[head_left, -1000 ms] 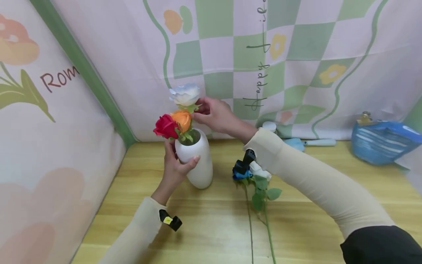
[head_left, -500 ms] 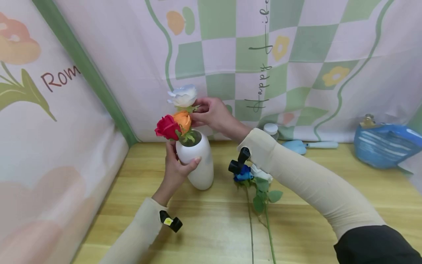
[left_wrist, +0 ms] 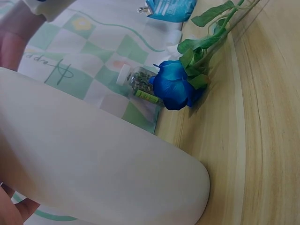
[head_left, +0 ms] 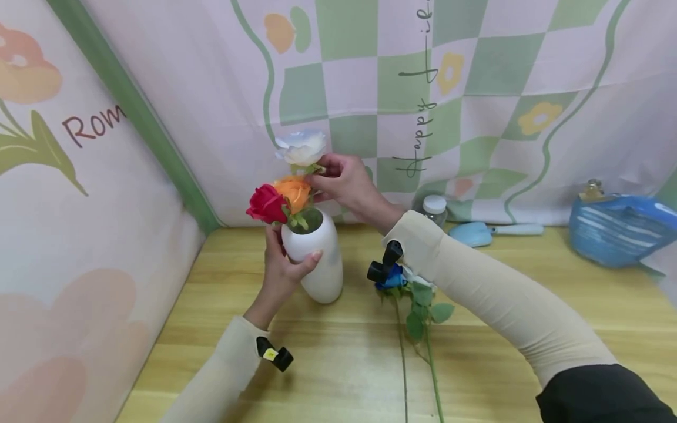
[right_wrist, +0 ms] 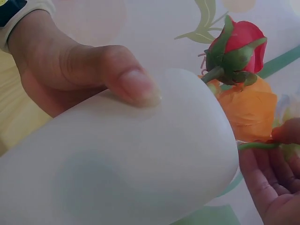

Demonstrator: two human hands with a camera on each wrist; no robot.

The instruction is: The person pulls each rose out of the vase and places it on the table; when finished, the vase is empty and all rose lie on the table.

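Observation:
A white vase (head_left: 321,264) stands on the wooden table, and my left hand (head_left: 282,276) grips its side, thumb across the front. A red rose (head_left: 266,204) and an orange rose (head_left: 294,192) lean out of its mouth to the left. Just behind them, my right hand (head_left: 346,183) pinches the green stem (right_wrist: 260,146) of a white rose (head_left: 302,147) below its bloom. In the right wrist view that stem runs down to the vase's rim; its lower end is hidden.
On the table to the right lie a blue rose (left_wrist: 174,86) and another white rose, mostly hidden by the sleeve. Along the back are a lidded jar (head_left: 435,208), a light-blue trowel (head_left: 472,234) and a blue bag (head_left: 616,230) with a clip. Printed cloth walls border the table.
The white rose and my right hand have shifted slightly, the bloom ending a little higher and to the right. My left hand keeps its grip on the vase.

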